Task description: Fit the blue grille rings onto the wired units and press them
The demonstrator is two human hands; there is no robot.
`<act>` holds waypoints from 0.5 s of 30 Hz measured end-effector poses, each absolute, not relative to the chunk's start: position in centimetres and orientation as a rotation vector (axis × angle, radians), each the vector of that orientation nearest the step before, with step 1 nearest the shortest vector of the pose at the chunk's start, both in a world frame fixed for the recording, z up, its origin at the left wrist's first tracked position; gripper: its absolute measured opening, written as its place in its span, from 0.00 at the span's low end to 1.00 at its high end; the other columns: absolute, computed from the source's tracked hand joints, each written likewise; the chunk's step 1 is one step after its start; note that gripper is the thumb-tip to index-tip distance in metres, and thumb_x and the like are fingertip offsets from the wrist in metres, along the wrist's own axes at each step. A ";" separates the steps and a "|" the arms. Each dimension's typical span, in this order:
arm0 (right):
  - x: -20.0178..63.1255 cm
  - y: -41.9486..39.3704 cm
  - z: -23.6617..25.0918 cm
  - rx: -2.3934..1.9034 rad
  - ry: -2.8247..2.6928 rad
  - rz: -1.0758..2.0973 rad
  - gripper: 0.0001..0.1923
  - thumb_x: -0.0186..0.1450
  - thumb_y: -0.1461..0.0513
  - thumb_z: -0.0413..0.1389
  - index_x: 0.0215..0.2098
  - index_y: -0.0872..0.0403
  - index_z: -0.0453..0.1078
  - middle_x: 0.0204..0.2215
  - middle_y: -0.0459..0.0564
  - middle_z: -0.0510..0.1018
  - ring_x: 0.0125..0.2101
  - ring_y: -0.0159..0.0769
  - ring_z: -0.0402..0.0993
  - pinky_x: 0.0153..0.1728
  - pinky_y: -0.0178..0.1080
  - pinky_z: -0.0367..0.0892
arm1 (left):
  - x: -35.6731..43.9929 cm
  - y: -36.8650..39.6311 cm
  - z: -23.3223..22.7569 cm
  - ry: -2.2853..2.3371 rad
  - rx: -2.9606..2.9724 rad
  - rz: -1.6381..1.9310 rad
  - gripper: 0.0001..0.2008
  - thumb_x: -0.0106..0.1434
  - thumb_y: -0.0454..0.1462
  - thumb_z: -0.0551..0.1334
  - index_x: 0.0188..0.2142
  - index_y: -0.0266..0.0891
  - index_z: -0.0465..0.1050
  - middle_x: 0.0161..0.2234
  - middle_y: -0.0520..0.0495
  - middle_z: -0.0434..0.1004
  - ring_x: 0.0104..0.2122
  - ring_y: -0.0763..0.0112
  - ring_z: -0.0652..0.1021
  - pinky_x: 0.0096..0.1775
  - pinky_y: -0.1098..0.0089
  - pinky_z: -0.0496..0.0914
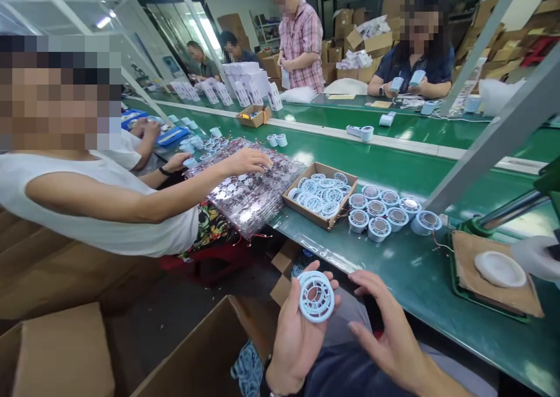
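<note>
My left hand (294,333) holds a round pale blue fan grille (315,295) upright between thumb and fingertips, above my lap. Just to the right of it, my right hand (389,333) hangs with fingers spread, holding nothing and not touching the grille. Ahead on the green table (406,269) stands a shallow cardboard box (321,196) filled with several similar grilles, and beside it a cluster of round blue fan housings (385,210).
A person in a white shirt at the left reaches onto a stack of clear trays (254,193). An open cardboard carton (205,356) sits at my lower left. A press fixture on a brown pad (494,271) stands at the right, a gloved hand (536,257) near it. Other people work across the table.
</note>
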State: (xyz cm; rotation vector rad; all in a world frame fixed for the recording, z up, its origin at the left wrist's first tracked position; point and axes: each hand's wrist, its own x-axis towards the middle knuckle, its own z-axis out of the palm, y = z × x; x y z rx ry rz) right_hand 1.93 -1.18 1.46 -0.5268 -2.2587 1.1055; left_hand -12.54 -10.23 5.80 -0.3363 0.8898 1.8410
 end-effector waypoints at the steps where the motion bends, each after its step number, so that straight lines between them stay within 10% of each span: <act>1: 2.3 -1.2 2.4 -0.485 -2.239 1.059 0.30 0.66 0.58 0.58 0.64 0.48 0.56 0.61 0.58 0.65 0.60 0.44 0.66 0.58 0.45 0.68 | -12.2 -9.9 5.9 0.882 -0.309 1.821 0.18 0.75 0.41 0.51 0.55 0.36 0.73 0.39 0.39 0.84 0.36 0.64 0.84 0.36 0.66 0.80; 7: 1.5 -0.9 4.2 -0.515 -2.212 1.088 0.38 0.59 0.63 0.66 0.63 0.45 0.56 0.63 0.57 0.61 0.64 0.45 0.62 0.57 0.40 0.70 | -9.9 -8.2 6.2 0.874 -0.158 1.779 0.26 0.50 0.48 0.76 0.45 0.39 0.80 0.40 0.44 0.84 0.32 0.65 0.83 0.39 0.64 0.80; 15: 2.0 -0.4 4.0 -0.554 -2.112 1.212 0.37 0.59 0.66 0.64 0.62 0.41 0.57 0.62 0.51 0.61 0.64 0.39 0.62 0.61 0.37 0.65 | -9.2 -7.0 6.8 0.913 -0.208 1.769 0.27 0.43 0.48 0.79 0.42 0.39 0.82 0.44 0.43 0.83 0.34 0.65 0.82 0.41 0.64 0.80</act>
